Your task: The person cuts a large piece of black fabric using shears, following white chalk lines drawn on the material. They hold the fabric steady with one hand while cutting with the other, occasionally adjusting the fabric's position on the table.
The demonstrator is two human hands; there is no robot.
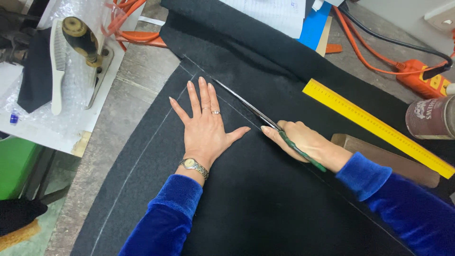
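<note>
The right hand [305, 142] is wrapped tight around the green handles of a pair of scissors [265, 121], and the long blades point up and away along a chalk line [227, 102] drawn on the black cloth [246, 199]. The blades look nearly closed, but they are thin and dark against the cloth, so it is hard to be sure. The left hand [204, 125] holds nothing; it lies flat with its fingers spread wide, pressing the cloth down just beside the blades. The cloth covers most of the wooden table [137, 80]. A yellow ruler [374, 125] lies on the cloth to the right, with a wooden block [388, 159] near it and a tin can [431, 117] at the edge. An orange power strip [426, 80] sits further back. A white comb [58, 66] lies far to the left. The fingertips of the flat hand are very close to the blades, so a slip could nick them. If the cloth bunches up or slides, the cut could wander off the chalk line.
</note>
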